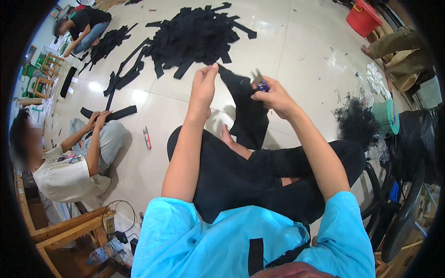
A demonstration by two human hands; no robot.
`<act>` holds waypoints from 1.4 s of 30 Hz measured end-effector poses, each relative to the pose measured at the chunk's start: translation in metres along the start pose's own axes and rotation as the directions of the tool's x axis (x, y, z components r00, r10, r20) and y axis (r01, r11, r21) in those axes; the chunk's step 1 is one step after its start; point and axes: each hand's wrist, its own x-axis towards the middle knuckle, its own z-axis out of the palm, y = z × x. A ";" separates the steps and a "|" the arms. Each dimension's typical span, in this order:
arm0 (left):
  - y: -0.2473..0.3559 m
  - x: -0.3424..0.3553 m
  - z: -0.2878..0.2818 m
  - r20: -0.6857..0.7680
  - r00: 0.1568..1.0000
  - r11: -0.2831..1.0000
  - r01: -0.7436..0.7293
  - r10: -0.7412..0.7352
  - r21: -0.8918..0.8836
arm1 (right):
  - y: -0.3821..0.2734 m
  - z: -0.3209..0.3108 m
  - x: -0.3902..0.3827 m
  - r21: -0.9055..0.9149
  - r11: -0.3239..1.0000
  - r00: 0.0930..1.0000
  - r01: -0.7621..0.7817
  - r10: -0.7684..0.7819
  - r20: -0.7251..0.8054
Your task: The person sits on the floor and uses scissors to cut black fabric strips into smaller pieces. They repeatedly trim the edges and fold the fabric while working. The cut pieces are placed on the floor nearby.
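A piece of black cloth (248, 109) hangs in front of my crossed legs, stretched between my two hands. My left hand (204, 88) pinches its upper left corner between thumb and fingers. Closed around a pair of thread snips (262, 84) with a blue handle is my right hand (274, 96), at the cloth's upper right edge. The metal blades of the snips point up and away from me. Whether the right fingers also grip the cloth is hard to make out.
Beyond my hands lies a large heap of black cloth strips (192, 39). Red-handled snips (147, 137) rest on the floor to the left, near a seated co-worker (69, 171) holding black cloth. On the right are tangled black threads (357, 123), a green bin (385, 116) and a red tub (364, 18).
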 end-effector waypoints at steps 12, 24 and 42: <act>0.014 -0.034 0.024 0.457 0.829 0.891 -0.103 0.323 -0.442 | -0.093 -0.028 -0.089 0.122 0.980 0.987 0.155 -0.158 0.014; 0.047 -0.073 0.030 0.719 0.668 0.762 0.359 0.193 -0.539 | -0.181 -0.041 -0.110 0.080 0.839 0.842 0.539 -0.532 -0.092; 0.031 -0.063 0.104 0.263 0.953 0.905 -0.028 0.153 -0.424 | -0.088 0.005 -0.119 0.403 0.914 0.988 0.050 0.013 -0.151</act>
